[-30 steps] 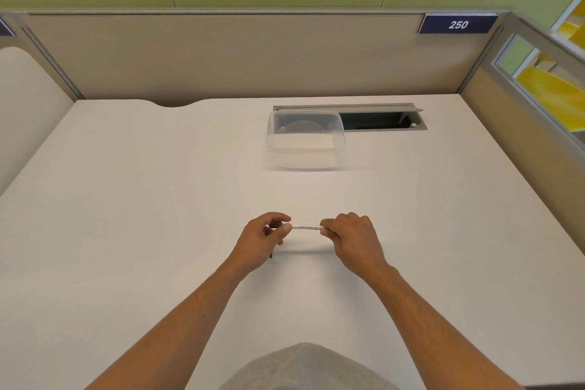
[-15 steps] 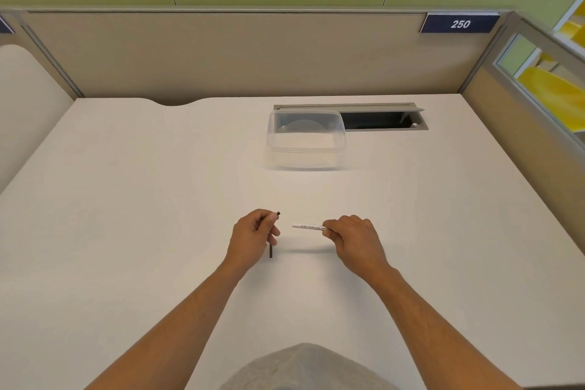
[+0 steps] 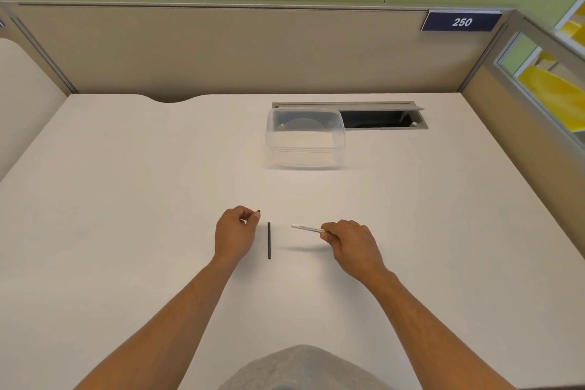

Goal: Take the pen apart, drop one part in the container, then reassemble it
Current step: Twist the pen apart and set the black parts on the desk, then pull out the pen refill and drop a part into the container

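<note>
1. Head view, layout: The pen was in three separate pieces on and above the white desk (image 3: 126, 199). A thin black rod (image 3: 269, 240) lay flat on the desk between the two hands, touching neither, probably set down to free the fingers.
2. Head view, container: The clear plastic container (image 3: 305, 136) stood open well beyond the hands, just in front of the cable slot (image 3: 380, 119). No pen part was visible inside it.
3. Head view, left hand: The left hand (image 3: 234, 236) was curled nearly closed, pinching a small black end piece (image 3: 258, 210) between thumb and fingertip, held clear of the desk. This part appeared the likeliest candidate for the drop.
4. Head view, right hand: The right hand (image 3: 351, 247) was closed on one end of the white barrel (image 3: 307, 228), which projected level toward the left hand, its open end apparently kept accessible for reassembly.
</note>
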{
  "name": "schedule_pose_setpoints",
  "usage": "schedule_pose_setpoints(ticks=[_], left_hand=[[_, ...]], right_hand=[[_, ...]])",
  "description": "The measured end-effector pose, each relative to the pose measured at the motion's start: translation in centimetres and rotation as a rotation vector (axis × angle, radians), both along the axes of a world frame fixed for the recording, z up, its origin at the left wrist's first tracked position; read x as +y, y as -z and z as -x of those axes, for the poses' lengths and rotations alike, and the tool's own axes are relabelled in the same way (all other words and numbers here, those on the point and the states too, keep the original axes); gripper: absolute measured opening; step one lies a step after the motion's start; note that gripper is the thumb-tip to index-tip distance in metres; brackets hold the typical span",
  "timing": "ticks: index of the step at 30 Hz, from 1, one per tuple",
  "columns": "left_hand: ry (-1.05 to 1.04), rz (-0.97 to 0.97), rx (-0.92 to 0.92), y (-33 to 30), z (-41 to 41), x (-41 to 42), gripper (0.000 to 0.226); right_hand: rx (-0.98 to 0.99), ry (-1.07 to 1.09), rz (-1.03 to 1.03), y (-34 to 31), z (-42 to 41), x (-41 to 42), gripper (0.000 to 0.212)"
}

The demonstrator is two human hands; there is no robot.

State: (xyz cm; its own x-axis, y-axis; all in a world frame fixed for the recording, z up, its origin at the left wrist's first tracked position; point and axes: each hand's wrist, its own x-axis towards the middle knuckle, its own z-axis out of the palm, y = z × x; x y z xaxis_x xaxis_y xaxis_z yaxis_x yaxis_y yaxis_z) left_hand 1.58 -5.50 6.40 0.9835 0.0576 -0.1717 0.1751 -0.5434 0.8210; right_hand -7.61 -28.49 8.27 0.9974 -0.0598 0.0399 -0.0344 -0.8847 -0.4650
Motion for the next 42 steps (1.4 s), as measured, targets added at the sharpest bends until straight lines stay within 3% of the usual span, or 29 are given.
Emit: schedule_pose_setpoints(ticks=[6,14,21,25,30,35,42], left_hand=[[-0.095,-0.021,0.055,1.0,-1.0,-0.5,0.015],[-0.065,-0.153,0.098,1.8,-2.0,-1.1,0.020],[-0.087,-0.124,0.104,2.3,-1.6,-1.3,0.025],[-0.050,-0.117,-0.065,2.6,-0.8,-0.3,0.023],[0.126,-0.328,-0.348,4.3,0.8,2.2,0.020],[0.238,-0.432,-0.386,5.3,2.0,4.2,0.036],[0.379,-0.561,-0.357,6.3,3.4,4.5,0.052]], right_hand=[[0.021,0.015,-0.029,0.4,0.0,0.2,0.018],[0.051,0.030,-0.072,0.9,-0.1,0.6,0.018],[0.124,0.101,-0.229,0.9,0.1,0.9,0.019],[0.151,0.123,-0.330,1.2,0.3,0.8,0.021],[0.160,0.226,-0.512,1.3,0.6,0.5,0.021],[0.214,0.291,-0.744,0.8,1.1,0.6,0.037],[0.234,0.272,-1.020,0.6,1.5,0.7,0.031]])
